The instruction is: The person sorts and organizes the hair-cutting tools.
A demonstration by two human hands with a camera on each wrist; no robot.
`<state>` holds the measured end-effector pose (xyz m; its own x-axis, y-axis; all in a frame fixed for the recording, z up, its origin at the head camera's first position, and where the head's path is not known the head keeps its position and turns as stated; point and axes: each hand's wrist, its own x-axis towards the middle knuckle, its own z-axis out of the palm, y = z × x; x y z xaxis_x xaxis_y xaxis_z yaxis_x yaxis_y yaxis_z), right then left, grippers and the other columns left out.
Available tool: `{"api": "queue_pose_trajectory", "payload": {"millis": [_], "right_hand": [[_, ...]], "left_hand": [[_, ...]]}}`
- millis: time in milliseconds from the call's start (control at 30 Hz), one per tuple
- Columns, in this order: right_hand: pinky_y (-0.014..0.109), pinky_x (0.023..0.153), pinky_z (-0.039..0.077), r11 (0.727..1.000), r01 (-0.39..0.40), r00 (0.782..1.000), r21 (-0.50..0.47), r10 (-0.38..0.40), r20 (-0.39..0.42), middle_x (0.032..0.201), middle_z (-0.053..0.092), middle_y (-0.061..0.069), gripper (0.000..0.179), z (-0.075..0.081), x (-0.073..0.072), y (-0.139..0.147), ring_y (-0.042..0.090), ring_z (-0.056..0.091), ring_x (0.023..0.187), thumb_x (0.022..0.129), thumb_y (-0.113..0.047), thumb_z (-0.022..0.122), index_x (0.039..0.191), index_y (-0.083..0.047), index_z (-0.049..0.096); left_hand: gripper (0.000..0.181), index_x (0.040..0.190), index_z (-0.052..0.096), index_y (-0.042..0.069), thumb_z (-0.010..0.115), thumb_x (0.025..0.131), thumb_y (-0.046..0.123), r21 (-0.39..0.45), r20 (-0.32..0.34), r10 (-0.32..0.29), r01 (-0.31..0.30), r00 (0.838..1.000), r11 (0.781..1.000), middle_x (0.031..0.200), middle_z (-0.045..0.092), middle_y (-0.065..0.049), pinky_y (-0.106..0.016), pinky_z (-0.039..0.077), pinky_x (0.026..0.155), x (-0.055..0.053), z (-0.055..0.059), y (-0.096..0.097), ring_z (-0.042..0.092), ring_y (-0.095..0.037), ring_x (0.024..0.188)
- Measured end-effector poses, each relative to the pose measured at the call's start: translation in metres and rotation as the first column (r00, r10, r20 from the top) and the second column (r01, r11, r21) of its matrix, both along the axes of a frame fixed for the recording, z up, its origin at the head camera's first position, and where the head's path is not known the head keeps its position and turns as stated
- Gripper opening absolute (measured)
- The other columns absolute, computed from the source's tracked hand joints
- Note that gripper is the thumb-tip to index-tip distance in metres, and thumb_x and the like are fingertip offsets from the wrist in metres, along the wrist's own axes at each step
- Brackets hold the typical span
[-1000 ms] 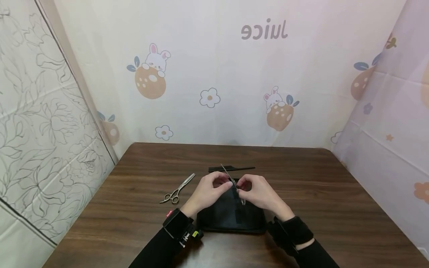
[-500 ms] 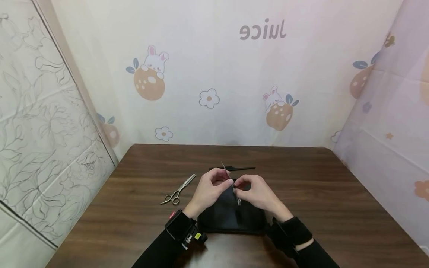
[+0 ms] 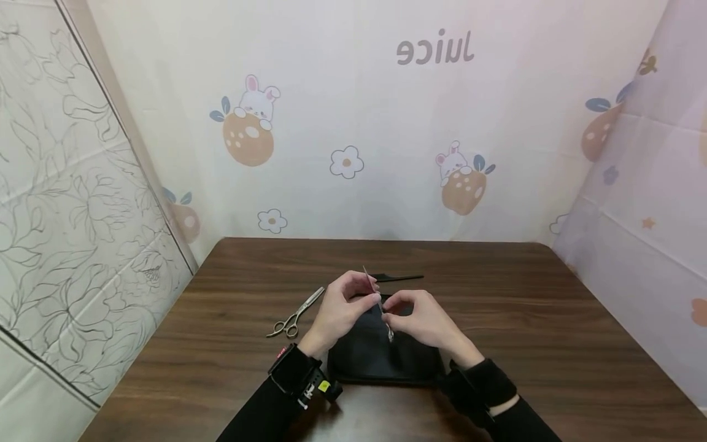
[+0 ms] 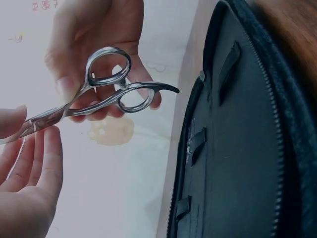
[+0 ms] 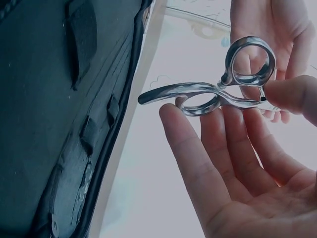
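Note:
Both hands hold one pair of silver hairdressing scissors [image 4: 94, 101] above a black zippered case [image 3: 381, 368]. My left hand [image 3: 342, 313] pinches the blades between thumb and fingers. My right hand [image 3: 425, 319] pinches the shanks near the finger rings, thumb on one side and fingertips on the other. The scissors' blades look closed, their tip pointing away to the upper left in the head view. In the right wrist view the curved finger rest [image 5: 163, 92] points toward the case. The case lies open, with elastic loops [image 4: 198, 145] inside.
A second pair of scissors [image 3: 296, 314] lies on the brown wooden table [image 3: 232, 356], left of the left hand. Behind the case lies a black comb [image 3: 400, 278], partly hidden by the left hand. Patterned curtains [image 3: 353, 110] stand behind the table and at both sides.
The left hand has risen slightly in view and covers more of the comb. The scissors' ring end has swung a little to the left. Both hands keep their grip.

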<state>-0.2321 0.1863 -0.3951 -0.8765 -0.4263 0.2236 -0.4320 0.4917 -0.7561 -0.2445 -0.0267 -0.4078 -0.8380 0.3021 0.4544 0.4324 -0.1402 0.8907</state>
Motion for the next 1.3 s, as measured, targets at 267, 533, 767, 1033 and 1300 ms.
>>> {"api": "queue_pose_trajectory", "payload": {"millis": [267,533,767,1033,1300], "right_hand": [[0.031,0.068,0.058,0.994,-0.025,0.997,-0.107,0.033,0.074,0.097,0.069,0.008,0.02,-0.001,0.0,-0.002,0.027,0.066,0.085,0.093,-0.016,0.074,0.107,-0.003,0.071],[0.037,0.069,0.06,0.992,-0.013,0.995,-0.128,0.025,0.095,0.097,0.069,0.008,0.02,0.0,0.0,-0.002,0.025,0.067,0.084,0.093,-0.016,0.074,0.107,-0.002,0.071],[0.049,0.072,0.059,0.985,-0.014,0.992,-0.169,0.035,0.122,0.098,0.07,0.012,0.021,0.001,0.0,-0.002,0.027,0.068,0.086,0.093,-0.015,0.074,0.106,0.001,0.071],[0.046,0.075,0.06,0.983,-0.033,0.987,-0.18,0.06,0.147,0.098,0.071,0.01,0.025,0.0,-0.002,-0.003,0.027,0.07,0.088,0.094,-0.019,0.075,0.108,0.002,0.071],[0.036,0.075,0.059,0.995,-0.045,0.992,-0.088,0.055,0.109,0.101,0.072,0.004,0.02,0.003,-0.002,0.002,0.029,0.068,0.093,0.095,-0.023,0.074,0.109,-0.009,0.074]], "left_hand": [[0.028,0.122,0.063,-0.001,0.07,0.095,0.001,-0.059,0.026,-0.024,0.025,0.999,0.998,0.112,0.066,-0.021,-0.038,0.053,0.092,0.0,-0.006,0.004,0.063,-0.018,0.101],[0.025,0.119,0.065,-0.001,0.07,0.095,0.001,-0.013,0.021,0.002,-0.002,1.0,1.0,0.111,0.066,-0.02,-0.041,0.052,0.093,0.003,-0.008,0.007,0.063,-0.017,0.1],[0.026,0.121,0.064,-0.004,0.069,0.095,-0.001,0.035,-0.003,0.01,-0.01,1.0,0.999,0.11,0.065,-0.025,-0.028,0.053,0.09,0.006,-0.008,0.01,0.064,-0.017,0.1],[0.026,0.121,0.069,0.002,0.071,0.095,0.005,0.016,0.017,0.062,-0.063,0.998,0.998,0.107,0.069,-0.018,-0.028,0.052,0.089,0.006,-0.007,0.007,0.065,-0.02,0.098],[0.027,0.122,0.07,0.002,0.072,0.095,0.005,-0.006,0.007,0.071,-0.071,0.997,0.997,0.107,0.07,-0.02,-0.027,0.053,0.088,0.003,-0.005,0.006,0.066,-0.019,0.096]]}}
